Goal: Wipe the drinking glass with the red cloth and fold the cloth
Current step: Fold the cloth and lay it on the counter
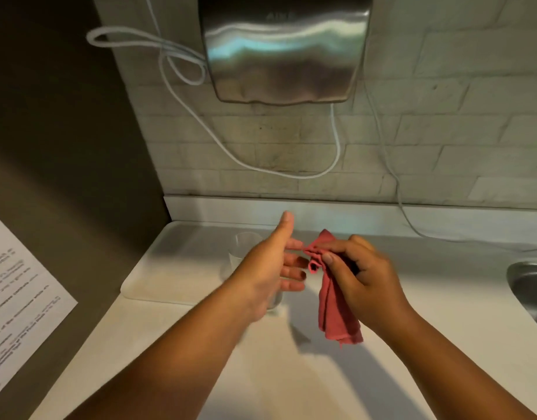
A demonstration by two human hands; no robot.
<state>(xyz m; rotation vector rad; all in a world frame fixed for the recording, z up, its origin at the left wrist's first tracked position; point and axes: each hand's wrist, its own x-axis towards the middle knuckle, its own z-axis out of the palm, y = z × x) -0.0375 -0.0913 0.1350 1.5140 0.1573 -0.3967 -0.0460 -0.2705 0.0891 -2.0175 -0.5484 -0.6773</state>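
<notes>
A clear drinking glass (241, 253) stands upright on the white counter (261, 374), mostly hidden behind my left hand. My right hand (361, 277) is shut on the bunched top of the red cloth (337, 310), which hangs down loosely above the counter. My left hand (270, 268) is spread open in front of the glass, thumb raised, with its fingertips touching the cloth's upper edge beside my right fingers. It does not hold the glass.
A white tray (158, 277) lies on the counter at the left, behind the glass. A steel sink (530, 286) sits at the right edge. A metal hand dryer (282, 50) with white cables hangs on the brick wall. A printed paper sheet (16, 295) is on the left wall.
</notes>
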